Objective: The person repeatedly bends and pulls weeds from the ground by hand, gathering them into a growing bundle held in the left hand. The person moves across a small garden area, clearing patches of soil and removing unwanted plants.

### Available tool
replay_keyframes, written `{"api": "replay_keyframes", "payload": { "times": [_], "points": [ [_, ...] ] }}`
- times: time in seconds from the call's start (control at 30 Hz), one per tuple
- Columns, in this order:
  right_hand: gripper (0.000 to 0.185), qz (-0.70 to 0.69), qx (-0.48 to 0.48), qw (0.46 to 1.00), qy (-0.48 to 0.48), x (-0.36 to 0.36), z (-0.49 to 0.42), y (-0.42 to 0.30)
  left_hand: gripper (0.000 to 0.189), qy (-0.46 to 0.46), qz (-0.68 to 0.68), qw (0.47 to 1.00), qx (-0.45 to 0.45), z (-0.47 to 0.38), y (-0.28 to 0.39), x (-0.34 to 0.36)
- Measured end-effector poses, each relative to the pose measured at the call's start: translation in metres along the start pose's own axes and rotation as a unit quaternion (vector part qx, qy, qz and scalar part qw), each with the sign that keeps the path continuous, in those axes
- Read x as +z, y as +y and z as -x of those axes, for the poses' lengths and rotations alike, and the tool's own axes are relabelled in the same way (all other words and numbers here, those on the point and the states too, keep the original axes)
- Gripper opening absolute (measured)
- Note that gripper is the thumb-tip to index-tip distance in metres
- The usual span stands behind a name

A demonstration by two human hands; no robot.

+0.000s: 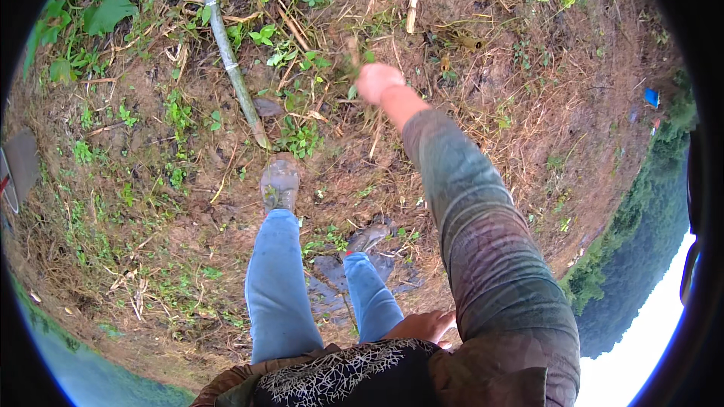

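My right hand (380, 82) is stretched out over weedy brown soil, its fingers curled and blurred. A blurred, thin brownish shape lies just above it; whether the hand grips it I cannot tell. At my waist, my left hand (424, 328) is bent beside the right sleeve, its fingertips partly hidden, with nothing clearly seen in it. A greenish bamboo pole (226, 56) lies left of the right hand, its lower end close to the toe of my muddy laced shoe (280, 183). Low green weeds (300, 138) grow beside that end.
My other shoe (370, 236) stands near dark sheet-like material (334, 271) on the ground. Dry stalks (414, 3) and broad-leaved plants (110, 5) are scattered ahead. A flat grey object (21, 164) is at the far left, a blue item (651, 97) at the far right, before wooded hills.
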State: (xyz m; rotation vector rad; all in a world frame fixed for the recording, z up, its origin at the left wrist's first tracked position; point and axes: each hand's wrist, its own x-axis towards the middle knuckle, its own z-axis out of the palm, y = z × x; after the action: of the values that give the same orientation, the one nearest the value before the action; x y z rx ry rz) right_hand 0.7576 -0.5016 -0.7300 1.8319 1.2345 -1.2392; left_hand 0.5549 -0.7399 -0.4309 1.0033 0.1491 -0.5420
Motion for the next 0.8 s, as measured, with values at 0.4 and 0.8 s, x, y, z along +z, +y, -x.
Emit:
{"api": "replay_keyframes", "payload": {
  "times": [0.4,0.8],
  "points": [
    [0.063,0.112,-0.171,0.975,-0.093,0.172,0.159,-0.008,0.073,0.017,0.01,0.998,0.055,0.001,0.01,0.006],
    [0.092,-0.168,0.059,0.976,0.128,-0.002,-0.031,-0.113,0.072,0.051,-0.015,0.998,0.024,0.0,0.0,-0.006]
  ]
}}
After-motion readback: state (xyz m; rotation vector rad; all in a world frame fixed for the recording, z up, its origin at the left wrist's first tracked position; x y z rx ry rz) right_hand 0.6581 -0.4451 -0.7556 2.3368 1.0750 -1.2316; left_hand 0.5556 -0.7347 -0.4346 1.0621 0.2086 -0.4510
